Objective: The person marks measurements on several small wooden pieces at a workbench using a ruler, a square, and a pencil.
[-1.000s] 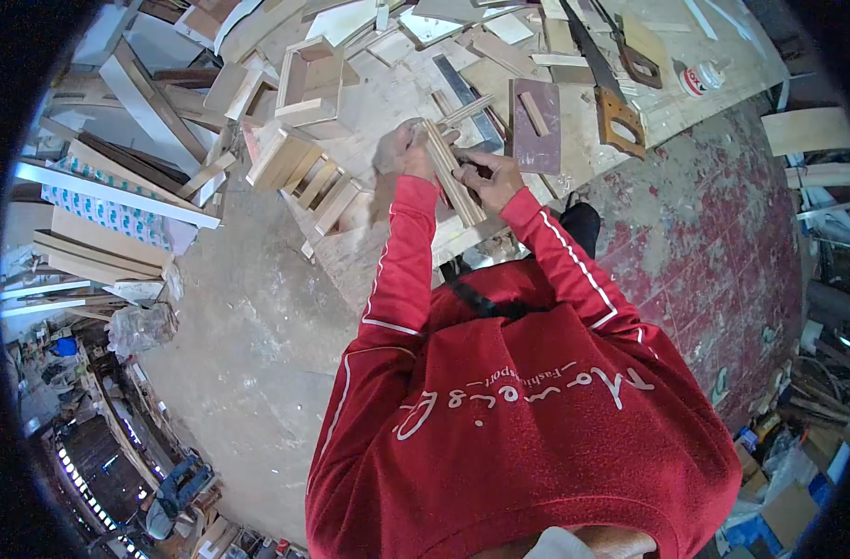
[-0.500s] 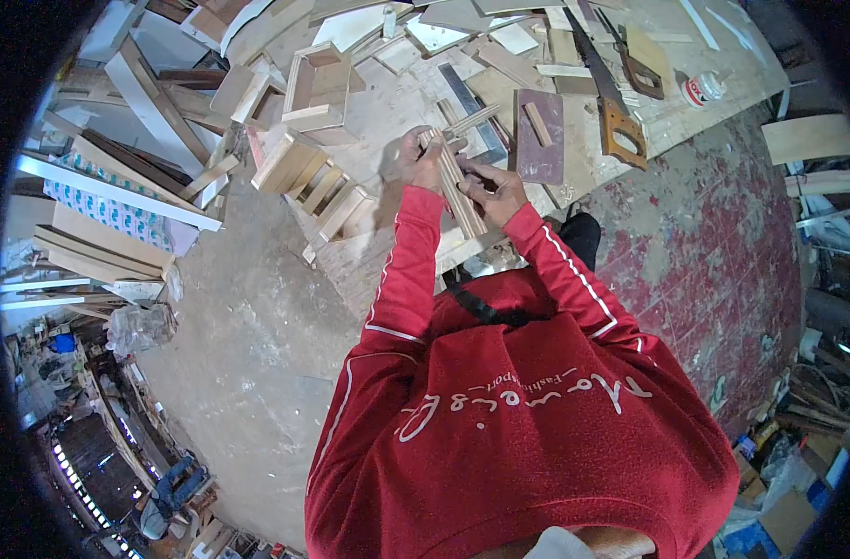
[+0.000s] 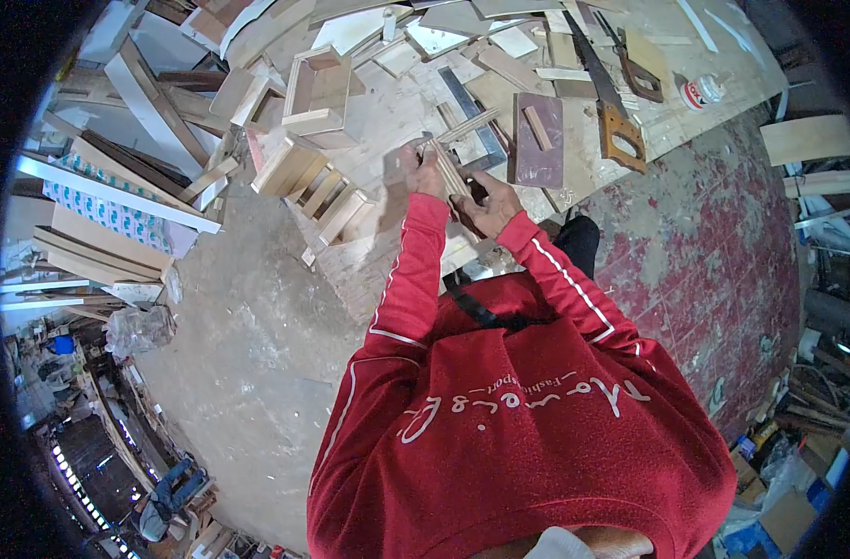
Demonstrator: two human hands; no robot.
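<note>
A bundle of thin wooden strips is held over the bench by both hands. My left hand wraps round its upper part, fingers closed. Lower down and to the right, my right hand has its fingers bent against the strips. Just beyond the hands, other thin strips lie across a dark flat bar. To the right is a purple-brown board with a small wood piece on it.
Wooden box frames and a slatted wooden piece stand at the left of the workbench. A handsaw, a second saw and a labelled jar lie to the right. Scrap wood covers the back.
The strips have shifted slightly within my hands. My right hand has moved a little down and turned, with its back more in view. Some loose strips now rest on the bench beyond.
</note>
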